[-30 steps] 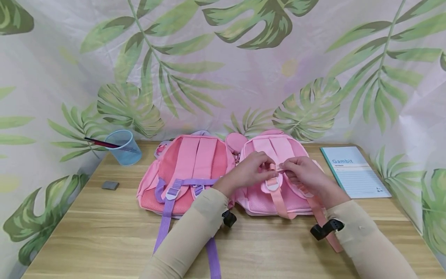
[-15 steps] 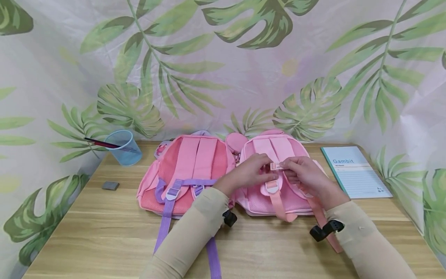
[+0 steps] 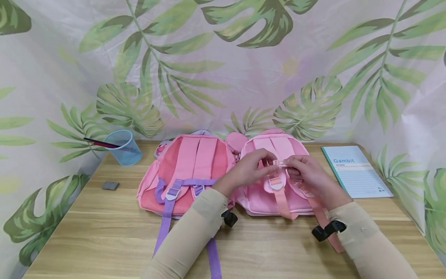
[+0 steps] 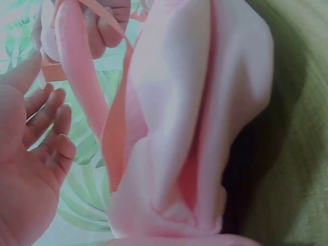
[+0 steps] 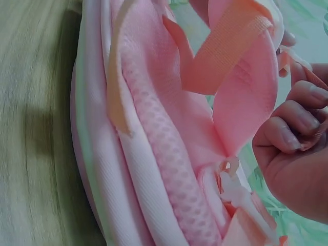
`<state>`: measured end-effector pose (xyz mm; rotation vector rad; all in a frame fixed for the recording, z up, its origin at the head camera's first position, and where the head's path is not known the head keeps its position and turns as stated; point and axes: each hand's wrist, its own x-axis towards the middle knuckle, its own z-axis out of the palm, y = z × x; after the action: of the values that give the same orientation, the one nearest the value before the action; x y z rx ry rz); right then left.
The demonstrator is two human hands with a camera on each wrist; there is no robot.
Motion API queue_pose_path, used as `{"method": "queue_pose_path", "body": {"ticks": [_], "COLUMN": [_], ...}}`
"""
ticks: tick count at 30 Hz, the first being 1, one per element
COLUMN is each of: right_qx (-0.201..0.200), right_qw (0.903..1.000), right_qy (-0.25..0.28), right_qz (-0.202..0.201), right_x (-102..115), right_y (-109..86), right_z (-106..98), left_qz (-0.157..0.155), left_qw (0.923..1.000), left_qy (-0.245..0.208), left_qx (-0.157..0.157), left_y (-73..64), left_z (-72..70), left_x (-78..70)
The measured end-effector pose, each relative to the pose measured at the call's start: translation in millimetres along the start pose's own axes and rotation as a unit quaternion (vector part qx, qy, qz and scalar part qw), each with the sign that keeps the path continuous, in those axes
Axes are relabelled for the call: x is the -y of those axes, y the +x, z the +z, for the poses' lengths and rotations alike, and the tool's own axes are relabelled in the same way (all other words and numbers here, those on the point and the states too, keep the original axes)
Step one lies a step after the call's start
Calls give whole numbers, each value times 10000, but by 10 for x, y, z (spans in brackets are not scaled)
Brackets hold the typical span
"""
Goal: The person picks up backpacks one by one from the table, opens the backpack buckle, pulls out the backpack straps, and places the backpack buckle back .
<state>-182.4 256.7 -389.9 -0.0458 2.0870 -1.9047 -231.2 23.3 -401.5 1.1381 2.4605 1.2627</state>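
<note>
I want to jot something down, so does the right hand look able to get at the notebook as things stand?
Probably yes: the notebook lies just to the right of the right hand, with nothing on its cover. That hand would likely have to let go of the white buckle first.

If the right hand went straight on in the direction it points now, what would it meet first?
The right hand touches the white buckle; straight beyond it, the left hand would probably come first, as seen from the head camera. Exact depth is unclear.
</note>
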Motion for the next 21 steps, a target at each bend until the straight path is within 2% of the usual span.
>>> {"method": "queue_pose_path", "body": {"ticks": [3, 6, 10, 13, 17, 21], "right_qx": [-100, -233, -302, -351, -501, -627], "right_qw": [9992, 9952, 9804, 9675, 9604, 9599], "right_qy": [-396, -916, -1765, -2252, -2387, -2315], "right_qz": [-21, -254, -818, -1095, -1344, -1453], "right_x": [6, 7, -8, -20, -30, -37], "right_y": [-27, -71, -128, -146, -144, -136], "right_z": [-24, -70, -152, -179, -163, -139], "left_qz": [58, 30, -16, 8, 62, 107], "left_qw": [9999, 9999, 9998, 9996, 9994, 9992], "left_qy": [16, -4, 0, -9, -30, -32], "left_qx": [-123, -163, -213, -268, -346, -377], "left_y": [0, -7, -13, -10, -7, 1], "left_z": [-10, -21, -18, -11, -8, -3], "left_x": [-13, -17, -5, 5, 2, 3]}}
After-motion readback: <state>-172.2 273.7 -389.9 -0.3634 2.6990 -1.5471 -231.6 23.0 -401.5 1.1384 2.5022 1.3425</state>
